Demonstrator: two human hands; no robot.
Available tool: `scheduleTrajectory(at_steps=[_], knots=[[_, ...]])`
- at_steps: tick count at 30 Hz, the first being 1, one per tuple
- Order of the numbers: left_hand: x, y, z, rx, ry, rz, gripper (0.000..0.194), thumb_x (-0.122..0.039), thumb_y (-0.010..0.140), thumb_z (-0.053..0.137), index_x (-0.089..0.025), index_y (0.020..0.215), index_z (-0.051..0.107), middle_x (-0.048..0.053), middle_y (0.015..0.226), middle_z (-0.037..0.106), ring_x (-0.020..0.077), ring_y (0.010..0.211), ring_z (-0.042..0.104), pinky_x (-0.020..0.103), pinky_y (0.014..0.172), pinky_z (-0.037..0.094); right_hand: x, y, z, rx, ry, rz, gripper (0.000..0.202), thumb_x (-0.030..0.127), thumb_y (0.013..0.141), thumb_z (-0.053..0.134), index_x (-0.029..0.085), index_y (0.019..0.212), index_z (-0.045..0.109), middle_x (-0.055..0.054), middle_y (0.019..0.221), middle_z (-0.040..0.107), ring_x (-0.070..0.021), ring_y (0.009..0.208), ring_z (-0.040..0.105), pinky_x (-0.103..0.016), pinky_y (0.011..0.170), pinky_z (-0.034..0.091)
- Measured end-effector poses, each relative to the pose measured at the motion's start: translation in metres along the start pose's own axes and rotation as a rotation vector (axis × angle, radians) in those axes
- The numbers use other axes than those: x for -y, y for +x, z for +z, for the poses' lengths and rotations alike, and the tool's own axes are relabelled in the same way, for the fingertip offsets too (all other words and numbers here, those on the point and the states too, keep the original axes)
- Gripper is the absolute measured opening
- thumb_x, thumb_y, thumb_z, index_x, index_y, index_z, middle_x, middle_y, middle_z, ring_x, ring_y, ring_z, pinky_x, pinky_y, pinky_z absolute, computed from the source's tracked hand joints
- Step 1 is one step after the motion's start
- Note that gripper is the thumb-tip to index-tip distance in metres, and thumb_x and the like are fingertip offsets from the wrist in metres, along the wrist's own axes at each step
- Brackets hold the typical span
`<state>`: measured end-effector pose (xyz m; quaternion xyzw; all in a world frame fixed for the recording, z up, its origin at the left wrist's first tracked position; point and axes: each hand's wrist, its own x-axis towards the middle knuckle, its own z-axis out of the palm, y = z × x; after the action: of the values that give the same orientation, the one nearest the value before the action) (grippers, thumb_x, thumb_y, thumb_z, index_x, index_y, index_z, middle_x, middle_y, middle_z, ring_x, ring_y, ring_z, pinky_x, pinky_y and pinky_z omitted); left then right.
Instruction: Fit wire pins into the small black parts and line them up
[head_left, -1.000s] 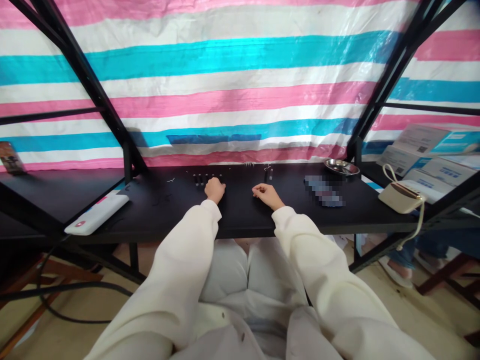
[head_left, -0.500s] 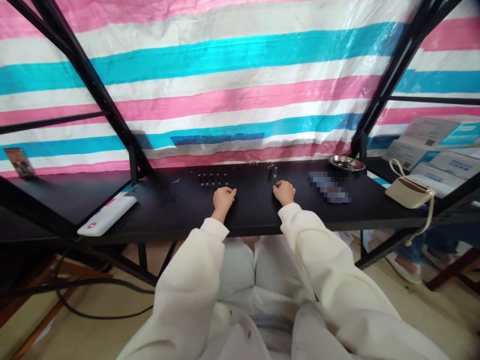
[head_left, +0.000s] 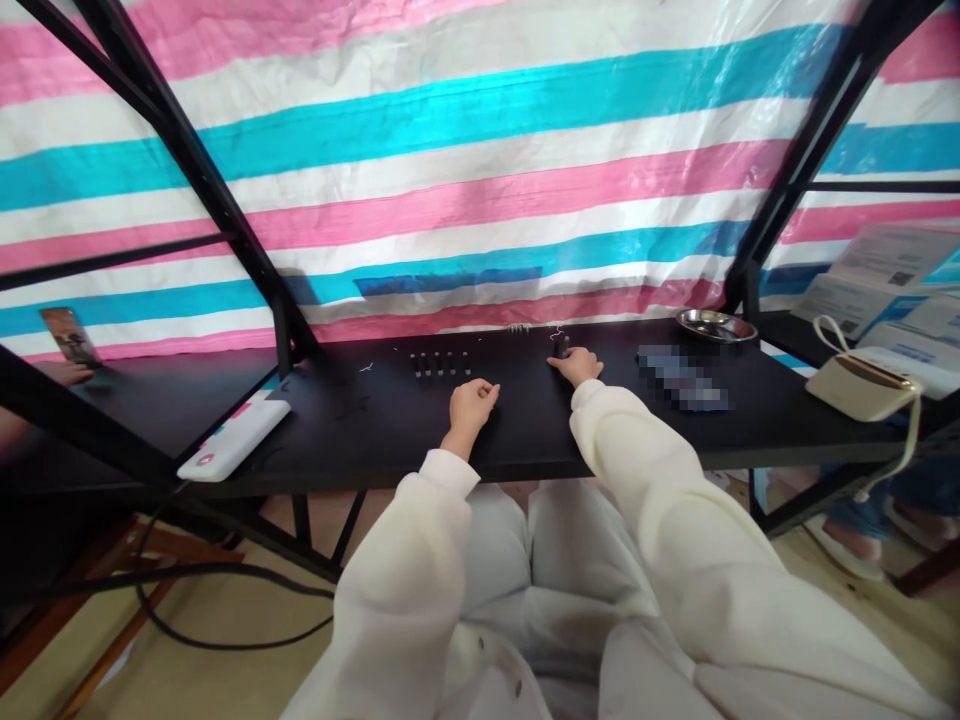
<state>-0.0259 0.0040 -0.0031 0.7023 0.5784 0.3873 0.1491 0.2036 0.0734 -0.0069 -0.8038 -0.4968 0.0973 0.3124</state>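
Note:
My left hand (head_left: 474,408) is held over the front middle of the black table (head_left: 390,430), thumb and fingertips pinched together; anything between them is too small to make out. My right hand (head_left: 580,366) reaches farther back, its thumb stretched out a little apart from the index finger. Its fingertips are at a pair of small dark cylinder-like pieces (head_left: 556,346), partly covering them; I cannot tell whether they touch. Left of centre, a row of several similar small dark pieces with light ends (head_left: 436,364) stands behind my left hand.
Tiny pale coil-like bits (head_left: 517,328) lie at the back edge. A round metal dish (head_left: 716,325) and a blurred-out object (head_left: 684,378) are to the right, then a cream pouch (head_left: 862,385) and boxes (head_left: 877,285). A white case-like object (head_left: 234,440) lies left. Another person's hand (head_left: 66,373) shows far left.
My right hand has moved back to the pair of dark pieces, its thumb parting from the fingers. My left hand stays pinched. Another person's hand has appeared far left; the view has shifted slightly.

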Motion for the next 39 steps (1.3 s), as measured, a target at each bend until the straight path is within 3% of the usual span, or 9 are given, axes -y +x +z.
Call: scheduleTrajectory(at_steps=[7,13,16,18,20,25,33,36,39], knots=[[-0.002,-0.002,0.001,0.023,-0.009,0.018,0.027,-0.04,0.077,0.054,-0.019,0.062,0.063,-0.001,0.054,0.06,0.0106,0.052,0.052,0.022,0.055,0.035,0.005,0.011,0.01,-0.013,0.031,0.015,0.038,0.045,0.067,0.068,0.025,0.1,0.07,-0.009,0.102,0.068,-0.0248,0.103,0.056,-0.038,0.089,0.033],[-0.002,-0.002,0.001,0.014,-0.007,0.034,0.028,-0.04,0.079,0.054,-0.018,0.064,0.064,-0.001,0.054,0.057,0.01,0.052,0.05,0.022,0.055,0.036,0.007,0.009,0.008,0.056,0.035,-0.038,0.026,0.04,0.07,0.066,0.027,0.092,0.072,-0.005,0.096,0.069,-0.0212,0.097,0.059,-0.033,0.083,0.037],[-0.005,-0.005,0.002,0.003,-0.032,0.127,0.026,-0.04,0.081,0.054,-0.02,0.087,0.068,-0.002,0.059,0.059,0.0099,0.055,0.052,0.021,0.058,0.038,0.014,-0.01,0.004,0.19,0.038,-0.165,0.024,0.04,0.066,0.07,0.025,0.086,0.073,-0.002,0.087,0.069,-0.0193,0.087,0.061,-0.027,0.074,0.04],[-0.009,-0.008,0.002,0.019,-0.043,0.226,0.035,-0.038,0.082,0.053,-0.023,0.113,0.06,-0.002,0.07,0.061,0.0098,0.06,0.053,0.021,0.061,0.04,0.02,-0.03,0.002,0.314,0.037,-0.324,0.019,0.039,0.068,0.068,0.022,0.076,0.073,-0.001,0.076,0.068,-0.0173,0.079,0.061,-0.024,0.067,0.039],[-0.013,-0.011,0.003,0.072,-0.039,0.325,0.043,-0.035,0.084,0.051,-0.027,0.127,0.051,-0.001,0.082,0.063,0.0102,0.066,0.054,0.021,0.066,0.042,0.023,-0.052,0.002,0.364,0.04,-0.459,0.015,0.034,0.072,0.065,0.022,0.073,0.072,0.0,0.073,0.067,-0.0155,0.076,0.06,-0.022,0.064,0.038],[-0.017,-0.014,0.005,0.15,-0.013,0.433,0.027,-0.028,0.087,0.046,-0.025,0.107,0.064,0.004,0.098,0.063,0.0154,0.09,0.057,0.024,0.08,0.043,0.022,-0.086,0.005,0.214,-0.046,-0.595,0.018,0.029,0.079,0.056,0.021,0.079,0.072,-0.004,0.082,0.066,-0.0156,0.076,0.058,-0.023,0.067,0.039],[-0.014,-0.012,0.006,0.153,0.003,0.364,0.03,-0.025,0.082,0.053,-0.021,0.111,0.06,0.003,0.09,0.064,0.0138,0.078,0.057,0.024,0.077,0.043,0.017,-0.088,0.003,0.224,0.001,-0.771,0.021,0.031,0.082,0.054,0.02,0.083,0.072,-0.003,0.077,0.061,-0.0125,0.068,0.054,-0.021,0.064,0.036],[-0.011,-0.008,0.008,0.14,-0.037,0.338,0.018,-0.022,0.08,0.054,-0.02,0.096,0.064,0.003,0.084,0.063,0.014,0.076,0.057,0.025,0.074,0.044,0.015,-0.088,0.004,0.217,0.026,-0.757,0.023,0.037,0.083,0.054,0.023,0.089,0.072,-0.002,0.077,0.062,-0.0124,0.068,0.054,-0.021,0.063,0.036],[-0.008,-0.003,0.008,0.081,-0.233,0.199,0.014,-0.021,0.079,0.054,-0.017,0.091,0.061,0.002,0.077,0.062,0.0115,0.064,0.057,0.024,0.065,0.045,0.014,-0.089,0.003,0.197,0.041,-0.677,0.027,0.041,0.084,0.053,0.023,0.095,0.071,-0.002,0.082,0.065,-0.0134,0.072,0.057,-0.022,0.065,0.037]])
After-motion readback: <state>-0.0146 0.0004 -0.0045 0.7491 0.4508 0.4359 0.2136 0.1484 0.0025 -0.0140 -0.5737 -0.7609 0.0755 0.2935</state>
